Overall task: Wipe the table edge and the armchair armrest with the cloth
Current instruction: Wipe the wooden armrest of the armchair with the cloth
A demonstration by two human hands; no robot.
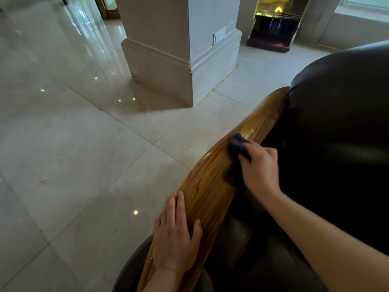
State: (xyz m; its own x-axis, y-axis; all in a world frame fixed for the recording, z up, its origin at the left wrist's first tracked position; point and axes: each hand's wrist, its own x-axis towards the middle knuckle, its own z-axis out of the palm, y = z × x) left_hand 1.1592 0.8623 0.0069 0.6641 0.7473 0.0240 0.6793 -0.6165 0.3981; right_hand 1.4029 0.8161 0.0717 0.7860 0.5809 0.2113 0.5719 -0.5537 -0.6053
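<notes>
Fingers (251, 147) of right hand (260, 169) clamped on cloth (236, 147), left hand (175, 232) flat on armrest (212, 186), pillar (181, 49) beyond

head view looks down, close over armrest (221, 182).

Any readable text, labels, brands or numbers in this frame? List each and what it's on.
None can be read.
Brass stand by the far wall: faint band of marks along its dark rim, too blurred to read.
Wall plate on the pillar: no legible marking.
Armrest, cloth: no text.
</notes>
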